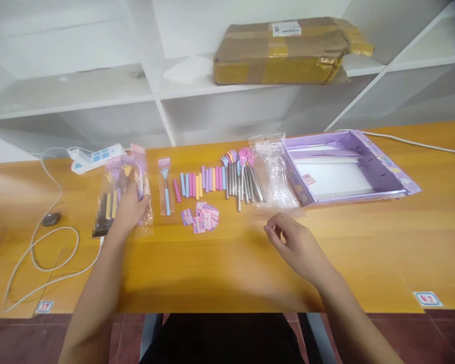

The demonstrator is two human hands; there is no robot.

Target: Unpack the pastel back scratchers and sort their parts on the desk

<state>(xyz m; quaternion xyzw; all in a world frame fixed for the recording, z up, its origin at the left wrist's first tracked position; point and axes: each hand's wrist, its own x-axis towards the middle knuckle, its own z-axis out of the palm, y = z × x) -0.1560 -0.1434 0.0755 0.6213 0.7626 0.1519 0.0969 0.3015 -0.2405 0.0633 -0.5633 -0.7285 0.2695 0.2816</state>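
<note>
My left hand (129,207) is closed on a bagged back scratcher (140,220) at the left, its fingertips partly hidden. Beneath and beside it lie more bagged back scratchers (126,171) with yellow and purple hand-shaped heads. My right hand (296,241) hovers over the table's right half, fingers curled and nothing visible in them. One bagged back scratcher with a blue handle (167,201) lies apart. Right of it are coloured handle sleeves (210,179), metal back scratcher rods with hand heads (244,178), and a heap of small printed cards (207,218). Clear plastic bags (275,174) lie beyond my right hand.
A purple display box (328,177) stands open at the right. White cables, a power strip (100,156), a black mouse (51,219) and a dark flat device (100,222) are at the left. A taped carton (276,55) sits on the white shelf behind.
</note>
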